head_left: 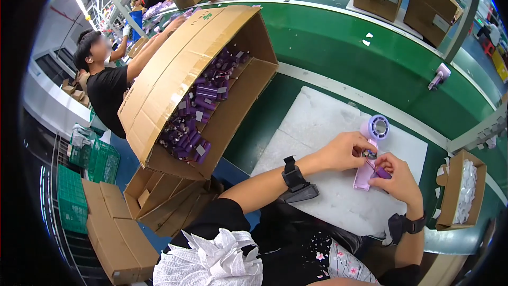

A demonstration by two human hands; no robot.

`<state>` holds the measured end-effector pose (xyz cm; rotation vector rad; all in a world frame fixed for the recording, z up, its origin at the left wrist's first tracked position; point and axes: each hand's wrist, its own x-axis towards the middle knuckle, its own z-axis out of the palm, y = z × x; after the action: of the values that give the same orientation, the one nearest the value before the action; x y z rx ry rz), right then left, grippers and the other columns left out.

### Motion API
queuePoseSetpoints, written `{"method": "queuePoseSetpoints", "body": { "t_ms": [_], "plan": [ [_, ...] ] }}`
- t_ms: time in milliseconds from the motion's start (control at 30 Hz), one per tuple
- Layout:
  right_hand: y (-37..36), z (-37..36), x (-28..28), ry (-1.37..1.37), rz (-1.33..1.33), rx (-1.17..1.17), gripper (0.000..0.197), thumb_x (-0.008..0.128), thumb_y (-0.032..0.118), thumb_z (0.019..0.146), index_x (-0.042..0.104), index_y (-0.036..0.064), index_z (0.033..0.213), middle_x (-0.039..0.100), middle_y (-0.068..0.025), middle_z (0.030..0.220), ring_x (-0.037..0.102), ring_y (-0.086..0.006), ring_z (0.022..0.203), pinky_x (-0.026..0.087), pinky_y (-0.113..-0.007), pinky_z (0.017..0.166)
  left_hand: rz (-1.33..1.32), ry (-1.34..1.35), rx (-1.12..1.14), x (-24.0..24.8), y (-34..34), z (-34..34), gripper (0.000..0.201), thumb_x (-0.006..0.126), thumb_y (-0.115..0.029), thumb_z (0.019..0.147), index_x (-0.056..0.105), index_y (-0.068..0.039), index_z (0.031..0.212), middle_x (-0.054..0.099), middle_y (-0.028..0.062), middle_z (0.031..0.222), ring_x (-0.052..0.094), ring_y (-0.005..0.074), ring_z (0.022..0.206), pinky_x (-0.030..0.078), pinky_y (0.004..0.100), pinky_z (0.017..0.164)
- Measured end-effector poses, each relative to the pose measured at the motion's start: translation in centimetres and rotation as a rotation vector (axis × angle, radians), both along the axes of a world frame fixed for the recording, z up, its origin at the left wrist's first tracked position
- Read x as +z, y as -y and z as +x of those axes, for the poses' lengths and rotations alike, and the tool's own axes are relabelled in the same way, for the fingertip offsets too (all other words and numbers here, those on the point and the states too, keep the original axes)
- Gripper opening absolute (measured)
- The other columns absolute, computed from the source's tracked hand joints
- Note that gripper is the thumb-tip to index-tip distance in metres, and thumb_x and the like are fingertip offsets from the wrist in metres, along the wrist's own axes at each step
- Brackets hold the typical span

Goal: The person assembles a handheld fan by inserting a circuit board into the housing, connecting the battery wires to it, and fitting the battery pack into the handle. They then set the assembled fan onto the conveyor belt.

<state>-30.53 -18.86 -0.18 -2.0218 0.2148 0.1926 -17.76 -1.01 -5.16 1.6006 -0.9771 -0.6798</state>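
Note:
A light-purple handheld fan (379,126) lies on the white foam sheet (312,127), its round head pointing away from me. The handle shell (362,178) is uncovered, and a small circuit board (369,154) with thin wires shows near its top. My left hand (346,152) is closed, thumb and fingers pinching at the circuit board from the left. From the right, my right hand (400,179) grips a dark purple battery (382,173) between thumb and fingers, beside the handle. Wires run between battery and board.
A tilted cardboard box (159,90) of wired purple batteries (198,108) stands left. At right sits a small carton (450,201) of white pieces. Another fan (438,76) lies on the green conveyor belt (317,37). Co-workers (111,85) work along the line beyond.

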Motion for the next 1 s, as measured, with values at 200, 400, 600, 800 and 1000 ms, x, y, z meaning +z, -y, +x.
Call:
{"method": "queuePoseSetpoints", "body": {
  "t_ms": [200, 400, 600, 800, 1000],
  "plan": [
    [1.6, -0.3, -1.3, -0.057, 0.159, 0.04, 0.039, 0.079, 0.004, 0.071, 0.057, -0.0001, 0.103, 0.063, -0.0056, 0.083, 0.063, -0.0123, 0.072, 0.05, -0.024, 0.065, 0.017, -0.052, 0.032, 0.5, 0.3, 0.2, 0.037, 0.064, 0.0, 0.075, 0.071, -0.006, 0.111, 0.061, 0.0138, 0.115, 0.064, 0.018, 0.092, 0.055, 0.0265, 0.077],
    [1.7, -0.2, 0.6, -0.271, 0.47, -0.027, 0.05, 0.078, 0.0, 0.069, 0.055, -0.0014, 0.113, 0.064, -0.01, 0.094, 0.067, -0.0189, 0.081, 0.054, -0.027, 0.07, 0.024, -0.039, 0.039, 0.6, 0.2, 0.2, 0.037, 0.065, 0.0, 0.076, 0.071, -0.006, 0.111, 0.061, 0.0139, 0.116, 0.065, 0.0187, 0.093, 0.055, 0.0269, 0.077],
    [3.5, -0.8, 0.2, -0.118, 0.825, 0.136, 0.088, 0.087, 0.008, 0.058, 0.046, -0.0045, 0.135, 0.062, -0.0168, 0.113, 0.069, -0.0263, 0.084, 0.056, -0.03, 0.065, 0.041, 0.014, 0.067, 1.1, -0.2, 0.0, 0.035, 0.066, 0.001, 0.077, 0.072, -0.007, 0.111, 0.064, 0.0136, 0.111, 0.067, 0.0191, 0.091, 0.056, 0.0273, 0.077],
    [4.3, -0.8, -2.2, -0.078, 0.857, 0.112, 0.106, 0.089, 0.039, 0.062, 0.036, -0.0071, 0.142, 0.061, -0.0193, 0.121, 0.067, -0.0277, 0.094, 0.055, -0.034, 0.075, 0.015, 0.094, 0.083, 0.7, 0.4, 0.0, 0.033, 0.069, -0.001, 0.077, 0.072, -0.006, 0.109, 0.067, 0.0129, 0.104, 0.067, 0.018, 0.087, 0.055, 0.0265, 0.074],
    [0.7, 0.8, -2.4, -0.002, 1.116, -0.087, 0.112, 0.07, 0.071, 0.069, 0.037, -0.008, 0.142, 0.062, -0.0186, 0.118, 0.063, -0.0209, 0.094, 0.052, -0.032, 0.08, 0.154, 0.197, 0.13, 2.7, -1.5, 0.8, 0.032, 0.075, -0.006, 0.077, 0.073, -0.005, 0.108, 0.068, 0.0126, 0.105, 0.068, 0.0152, 0.075, 0.054, 0.0253, 0.067]
  ]
}}
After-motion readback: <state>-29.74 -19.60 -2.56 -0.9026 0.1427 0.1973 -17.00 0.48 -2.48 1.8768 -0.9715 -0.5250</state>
